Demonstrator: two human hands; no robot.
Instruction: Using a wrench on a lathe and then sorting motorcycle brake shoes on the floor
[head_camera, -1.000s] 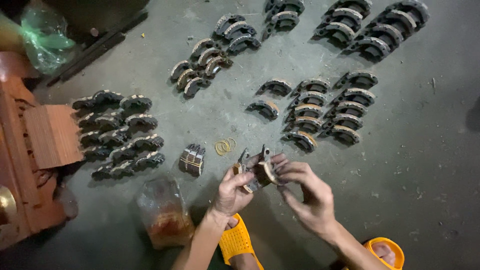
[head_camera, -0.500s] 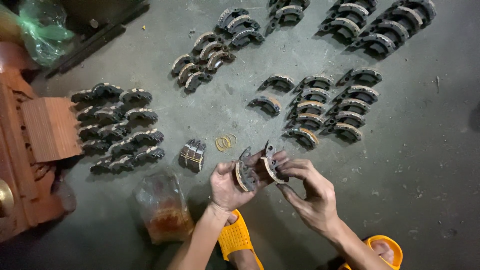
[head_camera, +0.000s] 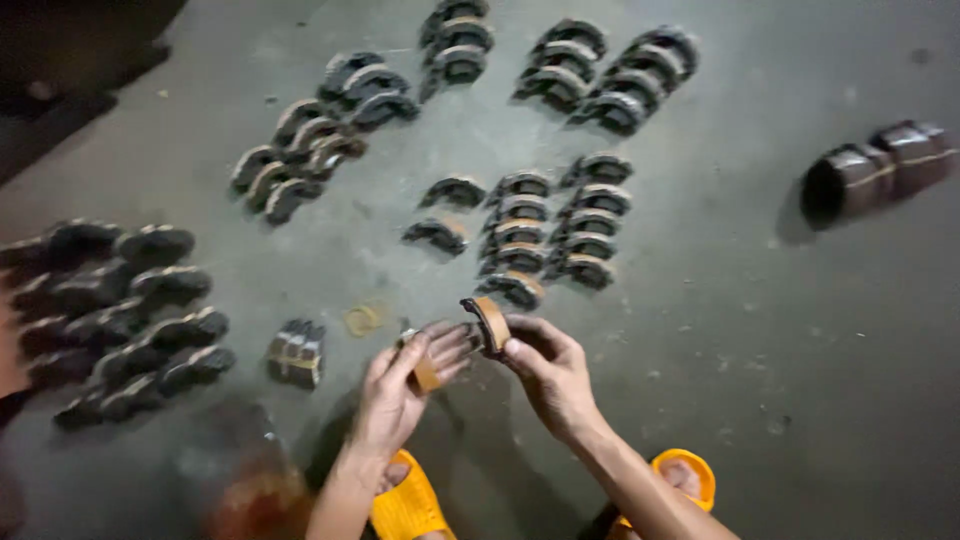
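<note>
Fingers (head_camera: 440, 345) amid floor-laid brake shoes (head_camera: 520, 235)

Blurred clear plastic bag (head_camera: 245, 480) with orange-brown contents, on the floor, lower left

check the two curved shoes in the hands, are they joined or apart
Apart. The right hand holds one curved shoe upright, while the left hand holds the other shoe lower; a gap shows between them.
</note>
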